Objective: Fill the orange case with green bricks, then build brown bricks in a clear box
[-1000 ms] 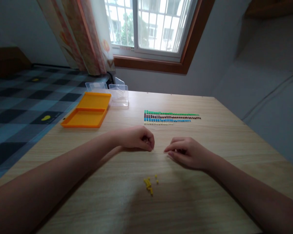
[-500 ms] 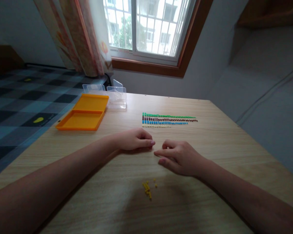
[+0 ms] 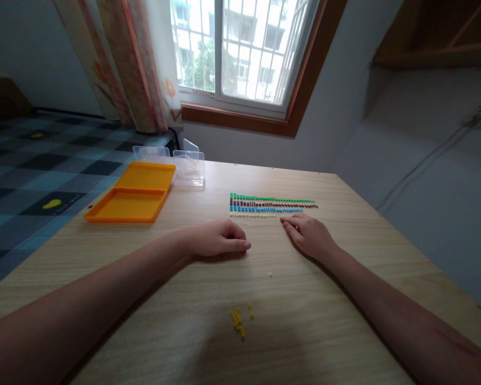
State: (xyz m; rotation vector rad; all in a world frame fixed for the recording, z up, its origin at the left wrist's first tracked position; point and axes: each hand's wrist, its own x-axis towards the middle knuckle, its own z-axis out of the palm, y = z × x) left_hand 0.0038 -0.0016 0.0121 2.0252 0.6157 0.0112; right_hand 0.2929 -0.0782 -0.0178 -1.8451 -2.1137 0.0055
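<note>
My left hand rests on the table with its fingers curled in and the thumb along them. Whatever may be inside it is hidden. Farther right, my right hand has its fingertips drawn together at the right end of a row of tiny cream blocks; any piece under them cannot be seen. Behind that row run lines of blue blocks, dark brown blocks and green blocks, tallest at the left. One loose cream block lies between my forearms.
A small pile of yellow blocks lies near the front of the wooden table. At the back left stand an open orange case and clear plastic boxes. A bed adjoins the left side.
My right hand has moved away from my left hand, forward and right to the end of the cream row. The loose cream block now shows. My left hand has stayed nearly still.
</note>
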